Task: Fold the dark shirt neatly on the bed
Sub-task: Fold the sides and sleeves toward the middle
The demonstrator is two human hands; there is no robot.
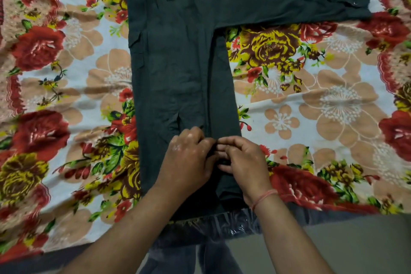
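Bedspread [311,118] right of my hands: bare, open to reach | left side: bare too | dark shirt [178,62] fills the middle strip | 1 sleeve [289,6] lies across my far-right path | near bed edge [322,216]: unobstructed.

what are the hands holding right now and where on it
Both the left hand and the right hand pinch the dark shirt near its bottom hem, along the folded edge closest to the person.
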